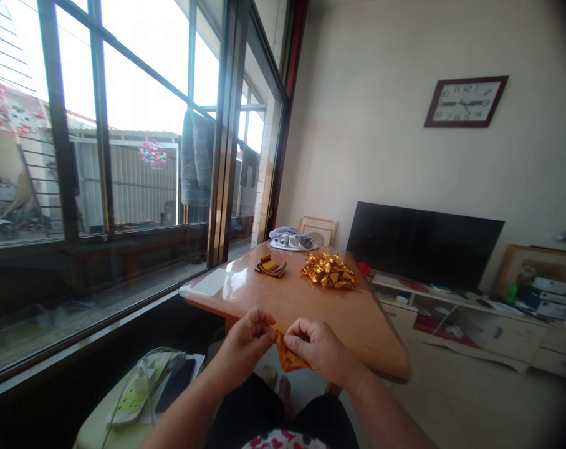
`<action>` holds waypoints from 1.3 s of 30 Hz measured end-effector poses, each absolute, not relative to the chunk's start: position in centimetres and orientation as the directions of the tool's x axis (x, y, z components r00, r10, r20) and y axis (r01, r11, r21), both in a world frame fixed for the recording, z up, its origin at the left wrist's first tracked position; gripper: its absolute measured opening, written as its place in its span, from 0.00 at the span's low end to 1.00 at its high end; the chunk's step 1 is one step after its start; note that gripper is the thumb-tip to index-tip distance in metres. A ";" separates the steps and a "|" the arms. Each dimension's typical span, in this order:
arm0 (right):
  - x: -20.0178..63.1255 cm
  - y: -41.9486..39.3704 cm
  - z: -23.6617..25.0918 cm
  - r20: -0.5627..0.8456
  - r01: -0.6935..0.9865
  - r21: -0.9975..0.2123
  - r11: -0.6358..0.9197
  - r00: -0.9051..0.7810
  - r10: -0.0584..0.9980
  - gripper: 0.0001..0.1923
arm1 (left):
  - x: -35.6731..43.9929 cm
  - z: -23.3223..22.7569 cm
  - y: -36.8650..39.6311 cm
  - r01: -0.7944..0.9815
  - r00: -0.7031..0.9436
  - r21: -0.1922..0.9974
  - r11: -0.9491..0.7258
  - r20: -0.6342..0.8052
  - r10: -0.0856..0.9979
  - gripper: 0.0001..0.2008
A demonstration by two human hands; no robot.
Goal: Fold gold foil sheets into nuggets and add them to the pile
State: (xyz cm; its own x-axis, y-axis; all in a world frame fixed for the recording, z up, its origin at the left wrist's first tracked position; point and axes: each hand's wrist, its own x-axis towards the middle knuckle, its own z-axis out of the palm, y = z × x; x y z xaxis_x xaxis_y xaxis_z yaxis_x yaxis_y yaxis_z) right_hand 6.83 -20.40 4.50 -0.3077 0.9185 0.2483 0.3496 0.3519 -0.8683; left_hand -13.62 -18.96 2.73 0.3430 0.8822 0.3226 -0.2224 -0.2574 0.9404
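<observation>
Just in front of the table's near edge, both hands meet over a small piece of shiny gold foil paper (288,360). My right hand (313,346) pinches the foil's upper part between thumb and fingers. My left hand (251,340) is closed in a pinch at the foil's upper left corner; its exact grip is partly hidden. Farther off on the wooden table (283,299) lies a heap of folded gold foil pieces (328,270). A small stack of flat gold-brown foil sheets (270,266) sits to its left.
Folded cloth (292,239) lies at the table's far end, by a wooden chair back (318,229). At lower left, a stool (93,424) bears a green-white power strip (136,390) and a dark phone (176,383). A television (423,246) stands on a low cabinet (507,337); windows line the left.
</observation>
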 end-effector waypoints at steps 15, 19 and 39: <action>5.9 -20.2 3.2 0.446 0.381 -0.809 0.448 -0.101 0.890 0.16 | -12.2 2.0 -19.7 0.090 0.054 0.843 -0.531 0.528 0.848 0.10; 5.4 -20.5 3.2 0.513 0.446 -0.746 0.494 -0.088 0.854 0.14 | -11.4 2.1 -19.9 0.087 0.010 0.852 -0.516 0.517 0.856 0.10; 4.8 -20.9 3.0 0.643 0.551 -0.617 0.562 -0.059 0.764 0.10 | -10.3 2.0 -19.5 -0.322 0.024 0.897 -0.302 0.326 0.945 0.13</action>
State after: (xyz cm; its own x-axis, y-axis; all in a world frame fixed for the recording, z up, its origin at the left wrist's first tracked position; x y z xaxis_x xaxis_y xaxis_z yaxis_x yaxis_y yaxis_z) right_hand 4.77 -20.93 3.04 -0.0591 0.7639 0.6426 0.5514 0.5616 -0.6169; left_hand -10.35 -19.51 2.03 0.0236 0.9451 0.3260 -0.3225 -0.3015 0.8973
